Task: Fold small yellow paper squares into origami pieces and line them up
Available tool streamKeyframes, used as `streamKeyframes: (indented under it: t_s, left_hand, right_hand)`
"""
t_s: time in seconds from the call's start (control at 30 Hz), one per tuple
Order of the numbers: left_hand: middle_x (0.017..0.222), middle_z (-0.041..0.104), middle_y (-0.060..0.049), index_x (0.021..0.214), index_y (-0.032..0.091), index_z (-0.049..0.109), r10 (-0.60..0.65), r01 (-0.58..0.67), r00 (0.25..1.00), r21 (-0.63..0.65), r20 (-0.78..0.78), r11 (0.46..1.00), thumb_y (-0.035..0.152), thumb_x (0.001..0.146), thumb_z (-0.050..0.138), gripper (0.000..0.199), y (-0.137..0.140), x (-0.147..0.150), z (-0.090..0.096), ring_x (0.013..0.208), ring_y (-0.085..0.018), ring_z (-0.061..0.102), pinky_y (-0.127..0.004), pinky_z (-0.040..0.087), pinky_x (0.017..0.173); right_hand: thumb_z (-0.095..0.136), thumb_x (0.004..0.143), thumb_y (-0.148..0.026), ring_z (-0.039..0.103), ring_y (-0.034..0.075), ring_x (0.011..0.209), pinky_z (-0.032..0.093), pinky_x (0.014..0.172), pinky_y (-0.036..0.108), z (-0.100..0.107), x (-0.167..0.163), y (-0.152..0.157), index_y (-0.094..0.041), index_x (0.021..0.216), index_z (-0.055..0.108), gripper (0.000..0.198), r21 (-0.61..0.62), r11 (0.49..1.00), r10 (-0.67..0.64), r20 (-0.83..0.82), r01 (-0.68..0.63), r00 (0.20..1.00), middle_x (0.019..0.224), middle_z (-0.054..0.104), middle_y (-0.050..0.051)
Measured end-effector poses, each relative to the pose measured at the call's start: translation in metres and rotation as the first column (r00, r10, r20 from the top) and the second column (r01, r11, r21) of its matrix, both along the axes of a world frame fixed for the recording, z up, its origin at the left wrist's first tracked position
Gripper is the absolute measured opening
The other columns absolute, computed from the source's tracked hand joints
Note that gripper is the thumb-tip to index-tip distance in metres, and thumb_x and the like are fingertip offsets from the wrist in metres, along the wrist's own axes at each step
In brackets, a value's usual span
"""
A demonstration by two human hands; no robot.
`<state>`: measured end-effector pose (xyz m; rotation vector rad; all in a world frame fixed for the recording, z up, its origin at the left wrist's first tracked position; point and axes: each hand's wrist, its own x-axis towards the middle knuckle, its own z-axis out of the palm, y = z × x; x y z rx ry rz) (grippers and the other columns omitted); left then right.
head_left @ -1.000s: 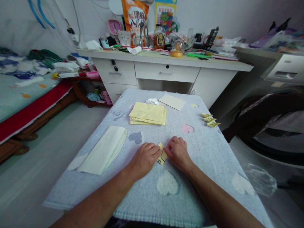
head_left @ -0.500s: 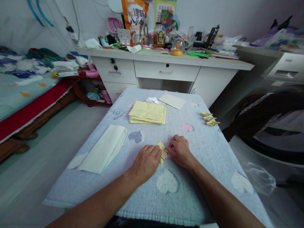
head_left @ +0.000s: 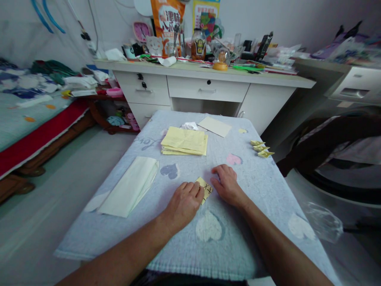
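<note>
Small folded paper (head_left: 206,190), black marks on top, on patterned cloth (head_left: 190,254). Left hand (head_left: 185,201): fingers over the paper's left edge; pinching or pressing, cannot tell. Right hand (head_left: 226,183): just right of the paper, fingers loosely curled, free. Yellow stack (head_left: 184,140) beyond the paper, leftward; three folded pieces (head_left: 260,148) beyond the paper, well right.

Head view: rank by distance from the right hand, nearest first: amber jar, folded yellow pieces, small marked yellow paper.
1. Small marked yellow paper: just left of the right hand.
2. Folded yellow pieces: near the table's right edge.
3. Amber jar: on the desk beyond.
</note>
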<state>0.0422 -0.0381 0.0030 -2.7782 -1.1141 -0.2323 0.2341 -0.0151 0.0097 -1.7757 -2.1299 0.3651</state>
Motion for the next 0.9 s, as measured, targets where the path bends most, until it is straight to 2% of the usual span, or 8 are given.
streamKeyframes:
  t_s: [0.1, 0.23, 0.43, 0.53, 0.7, 0.9]
  left_hand:
    - [0.1, 0.063, -0.008, 0.108, 0.015, 0.059, -0.007, 0.007, 1.0, 0.015, 0.005, 1.0, 0.016, 0.089, 0.053, 0.02, 0.0, 0.0, -0.002, 0.088, -0.022, 0.057, -0.037, 0.047, 0.076]
    - [0.102, 0.064, -0.009, 0.108, 0.014, 0.059, -0.002, 0.002, 1.0, 0.02, 0.02, 1.0, 0.014, 0.089, 0.051, 0.021, -0.001, 0.0, -0.003, 0.089, -0.022, 0.059, -0.036, 0.048, 0.077]
    - [0.112, 0.065, -0.011, 0.11, 0.013, 0.061, 0.014, -0.013, 0.999, -0.021, 0.029, 1.0, 0.01, 0.088, 0.051, 0.024, -0.004, -0.002, -0.003, 0.097, -0.022, 0.061, -0.035, 0.049, 0.082]
    - [0.119, 0.063, -0.013, 0.117, 0.011, 0.058, 0.011, -0.011, 1.0, -0.002, 0.005, 1.0, 0.008, 0.088, 0.05, 0.03, -0.005, -0.003, -0.005, 0.103, -0.023, 0.059, -0.035, 0.048, 0.085]
    - [0.119, 0.064, -0.01, 0.118, 0.012, 0.057, 0.041, -0.041, 0.999, -0.027, -0.01, 0.999, 0.008, 0.088, 0.047, 0.032, -0.007, -0.002, -0.004, 0.105, -0.022, 0.057, -0.036, 0.047, 0.085]
    - [0.129, 0.059, -0.009, 0.124, 0.016, 0.055, 0.068, -0.071, 0.996, -0.046, -0.065, 0.996, 0.008, 0.088, 0.044, 0.038, -0.007, -0.019, 0.003, 0.108, -0.023, 0.056, -0.038, 0.047, 0.085]
  right_hand:
    - [0.051, 0.087, -0.031, 0.039, 0.026, 0.12, 0.025, 0.104, 0.044, -0.006, -0.01, -0.005, -0.017, 0.129, 0.045, 0.045, 0.065, 0.994, 0.08, 0.068, -0.085, 0.994, 0.13, 0.047, 0.013]
    - [0.048, 0.089, -0.034, 0.027, 0.03, 0.132, 0.015, 0.109, 0.05, -0.01, -0.019, -0.008, -0.017, 0.137, 0.04, 0.051, 0.04, 0.993, 0.098, 0.187, -0.107, 0.977, 0.14, 0.04, 0.013]
    - [0.044, 0.091, -0.031, 0.026, 0.03, 0.133, 0.014, 0.109, 0.052, -0.01, -0.022, -0.01, -0.022, 0.138, 0.04, 0.048, 0.036, 0.994, 0.094, 0.248, -0.106, 0.964, 0.142, 0.038, 0.012]
    - [0.041, 0.092, -0.032, 0.026, 0.03, 0.133, 0.013, 0.111, 0.051, -0.009, -0.025, -0.01, -0.02, 0.136, 0.042, 0.045, 0.055, 0.99, 0.115, 0.248, -0.132, 0.962, 0.141, 0.04, 0.012]
    - [0.039, 0.093, -0.04, 0.028, 0.031, 0.132, 0.013, 0.111, 0.051, -0.009, -0.027, -0.009, -0.016, 0.135, 0.042, 0.049, 0.064, 0.988, 0.119, 0.24, -0.138, 0.963, 0.14, 0.041, 0.015]
    - [0.042, 0.092, -0.039, 0.028, 0.031, 0.132, 0.014, 0.11, 0.051, -0.011, -0.028, -0.008, -0.017, 0.14, 0.037, 0.053, 0.061, 0.991, 0.106, 0.236, -0.123, 0.966, 0.142, 0.041, 0.013]
